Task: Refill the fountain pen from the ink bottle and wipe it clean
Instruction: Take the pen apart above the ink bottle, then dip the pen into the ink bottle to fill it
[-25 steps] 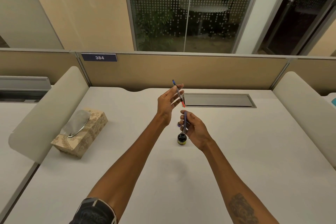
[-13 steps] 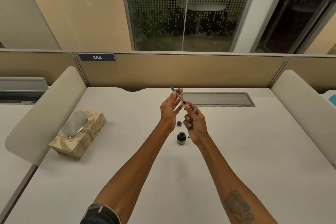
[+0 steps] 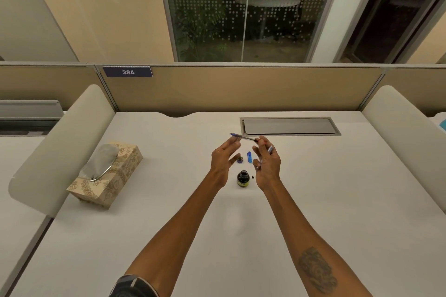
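Fountain pen (image 3: 243, 137) hangs in the air over the far middle of the desk (image 3: 337, 190), lying nearly level between my two hands; I judge the job about half done.

Well off to the left the tissue box (image 3: 106, 173) sits with a sheet standing up, untouched as far as I see, so the wipe is not yet done; next, my left hand (image 3: 224, 159) is spread, its fingers mostly straight and the thumb apart, fingertips up at the pen's shaft, though I cannot tell if they touch it; below the gap between the hands the bottle cap (image 3: 239, 159) lies on the desk; the ink bottle (image 3: 243, 178) stands just nearer to me, upright and uncapped; a blue pen cap (image 3: 249, 157) lies beside the bottle cap; a dark speck (image 3: 252, 177), possibly ink, sits just right of the bottle; my right hand (image 3: 266, 164) pinches the pen's right end between fingertip and thumb, and a pale piece, which I take for the barrel, shows among its other fingers.

Left to do, by my reading: rejoin the parts, wipe, recap pen and bottle.
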`<state>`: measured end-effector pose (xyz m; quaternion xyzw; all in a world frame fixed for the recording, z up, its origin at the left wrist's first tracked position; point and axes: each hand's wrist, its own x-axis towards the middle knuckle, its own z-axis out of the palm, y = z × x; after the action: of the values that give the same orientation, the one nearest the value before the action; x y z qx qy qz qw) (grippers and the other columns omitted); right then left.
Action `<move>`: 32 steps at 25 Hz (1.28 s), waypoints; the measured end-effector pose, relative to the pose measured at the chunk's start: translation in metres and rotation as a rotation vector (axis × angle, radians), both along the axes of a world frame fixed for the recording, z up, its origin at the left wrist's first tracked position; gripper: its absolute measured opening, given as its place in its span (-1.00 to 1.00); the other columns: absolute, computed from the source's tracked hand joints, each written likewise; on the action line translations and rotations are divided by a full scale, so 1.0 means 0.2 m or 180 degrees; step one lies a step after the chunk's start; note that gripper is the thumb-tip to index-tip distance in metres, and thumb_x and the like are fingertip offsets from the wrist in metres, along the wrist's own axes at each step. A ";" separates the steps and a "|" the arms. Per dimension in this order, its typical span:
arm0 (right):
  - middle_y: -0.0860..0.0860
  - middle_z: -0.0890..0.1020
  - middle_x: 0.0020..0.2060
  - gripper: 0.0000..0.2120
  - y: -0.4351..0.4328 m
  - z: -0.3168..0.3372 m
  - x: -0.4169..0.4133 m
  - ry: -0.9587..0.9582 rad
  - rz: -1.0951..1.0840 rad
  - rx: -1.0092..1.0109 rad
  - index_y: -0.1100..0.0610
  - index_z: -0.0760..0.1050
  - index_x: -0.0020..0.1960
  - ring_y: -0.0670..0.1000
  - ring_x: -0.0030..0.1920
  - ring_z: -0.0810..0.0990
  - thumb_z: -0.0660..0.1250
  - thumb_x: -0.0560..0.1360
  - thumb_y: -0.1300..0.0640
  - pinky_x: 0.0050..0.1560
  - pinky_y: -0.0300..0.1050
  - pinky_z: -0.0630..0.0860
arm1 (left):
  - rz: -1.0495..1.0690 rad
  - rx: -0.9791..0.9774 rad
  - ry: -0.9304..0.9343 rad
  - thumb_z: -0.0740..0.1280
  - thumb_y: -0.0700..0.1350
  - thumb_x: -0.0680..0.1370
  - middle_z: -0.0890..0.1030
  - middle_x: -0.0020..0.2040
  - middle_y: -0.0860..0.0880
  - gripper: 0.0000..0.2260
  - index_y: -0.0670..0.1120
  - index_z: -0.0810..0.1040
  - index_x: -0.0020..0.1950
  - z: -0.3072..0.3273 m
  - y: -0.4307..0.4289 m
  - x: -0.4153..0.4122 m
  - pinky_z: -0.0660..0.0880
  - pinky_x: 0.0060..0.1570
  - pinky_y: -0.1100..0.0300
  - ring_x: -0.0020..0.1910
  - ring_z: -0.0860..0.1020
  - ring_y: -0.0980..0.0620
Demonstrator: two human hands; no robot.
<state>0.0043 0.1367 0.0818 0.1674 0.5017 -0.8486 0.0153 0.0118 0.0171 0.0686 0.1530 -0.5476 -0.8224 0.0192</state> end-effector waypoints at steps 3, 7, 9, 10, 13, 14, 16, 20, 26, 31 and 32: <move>-0.01 0.67 0.07 -0.75 0.04 -0.06 -0.02 -0.0177 -0.0188 0.0351 0.05 0.57 0.23 -0.05 0.07 0.62 0.33 0.57 0.04 0.04 -0.03 0.45 | -0.0130 -0.0525 -0.0401 0.28 -0.29 0.62 0.58 0.35 -0.07 -0.64 -0.16 0.50 0.42 -0.10 -0.06 0.03 0.45 0.37 -0.02 0.31 0.54 -0.07; -0.01 0.70 -0.03 -0.81 0.14 -0.17 -0.03 -0.0343 -0.0320 0.0505 0.07 0.59 0.15 -0.08 0.00 0.66 0.38 0.54 0.10 0.04 0.03 0.37 | -0.0093 -0.0774 -0.0751 0.27 -0.39 0.53 0.61 0.30 -0.04 -0.57 -0.14 0.54 0.38 -0.20 -0.14 0.07 0.45 0.31 0.05 0.20 0.56 0.00; 0.03 0.70 -0.08 -0.88 0.17 -0.22 -0.02 -0.0354 -0.0390 0.0511 0.07 0.59 0.07 -0.04 -0.03 0.68 0.40 0.53 0.15 -0.08 -0.01 0.31 | -0.0190 -0.0876 -0.0769 0.28 -0.38 0.52 0.62 0.29 -0.03 -0.58 -0.13 0.55 0.36 -0.25 -0.16 0.08 0.47 0.28 0.06 0.17 0.57 0.01; 0.06 0.70 -0.07 -0.89 0.18 -0.24 -0.02 -0.0356 -0.0412 0.0562 0.08 0.59 0.04 -0.01 -0.02 0.68 0.40 0.52 0.17 -0.17 -0.05 0.31 | -0.0266 -0.0953 -0.0757 0.29 -0.37 0.52 0.63 0.28 -0.04 -0.58 -0.13 0.56 0.35 -0.26 -0.17 0.08 0.47 0.24 0.08 0.16 0.57 0.02; 0.12 0.72 -0.04 -0.88 0.17 -0.29 -0.03 -0.0337 -0.0412 0.0819 0.11 0.61 0.04 -0.02 -0.06 0.71 0.42 0.51 0.18 -0.35 -0.22 0.27 | -0.0428 -0.1215 -0.0674 0.31 -0.36 0.51 0.64 0.28 -0.05 -0.59 -0.12 0.57 0.34 -0.30 -0.16 0.07 0.47 0.26 0.08 0.21 0.58 0.00; 0.11 0.72 -0.04 -0.88 0.16 -0.31 -0.04 -0.0314 -0.0404 0.0897 0.12 0.62 0.04 -0.04 -0.09 0.71 0.42 0.50 0.18 -0.32 -0.23 0.33 | -0.0443 -0.1305 -0.0644 0.31 -0.36 0.51 0.64 0.27 -0.05 -0.59 -0.13 0.57 0.34 -0.31 -0.16 0.06 0.46 0.30 0.07 0.24 0.58 -0.01; 0.10 0.71 -0.06 -0.87 0.16 -0.33 -0.06 -0.0249 -0.0404 0.1059 0.13 0.63 0.03 -0.03 -0.11 0.71 0.44 0.48 0.20 -0.16 -0.17 0.46 | -0.0457 -0.1451 -0.0608 0.30 -0.36 0.52 0.64 0.27 -0.06 -0.59 -0.14 0.57 0.34 -0.32 -0.15 0.05 0.45 0.34 0.07 0.25 0.57 0.00; 0.10 0.70 -0.03 -0.83 0.15 -0.37 -0.11 -0.0087 -0.0437 0.1398 0.22 0.63 0.07 0.09 -0.04 0.69 0.43 0.48 0.22 0.06 -0.10 0.58 | -0.0511 -0.1560 -0.0563 0.29 -0.36 0.52 0.64 0.26 -0.05 -0.60 -0.13 0.58 0.34 -0.34 -0.15 0.02 0.46 0.34 0.09 0.20 0.57 0.06; 0.08 0.71 -0.05 -0.82 0.13 -0.38 -0.15 0.0145 -0.0158 0.1978 0.18 0.64 0.10 0.04 -0.07 0.67 0.39 0.52 0.19 -0.02 -0.28 0.54 | -0.0709 -0.1712 -0.0523 0.33 -0.33 0.50 0.63 0.26 -0.03 -0.61 -0.09 0.60 0.30 -0.37 -0.11 -0.03 0.46 0.18 0.28 0.25 0.56 0.02; 0.06 0.72 -0.06 -0.82 0.12 -0.43 -0.18 0.0233 0.0079 0.2549 0.17 0.64 0.10 0.05 -0.04 0.69 0.39 0.53 0.13 0.02 -0.14 0.59 | -0.0874 -0.1974 -0.0534 0.33 -0.32 0.50 0.62 0.30 -0.03 -0.59 -0.09 0.59 0.33 -0.42 -0.09 -0.05 0.42 0.26 0.22 0.32 0.53 0.00; 0.04 0.72 -0.07 -0.83 0.12 -0.43 -0.18 0.0234 0.0115 0.2611 0.14 0.65 0.08 0.04 -0.04 0.69 0.40 0.52 0.12 0.04 -0.09 0.61 | -0.0883 -0.2005 -0.0529 0.33 -0.32 0.50 0.62 0.30 -0.03 -0.59 -0.10 0.59 0.33 -0.42 -0.08 -0.05 0.42 0.27 0.22 0.33 0.52 -0.01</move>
<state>-0.0317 0.1609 -0.0051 0.1203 0.8014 -0.5832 -0.0557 0.0019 0.0003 -0.0158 0.1301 -0.7897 -0.5926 -0.0911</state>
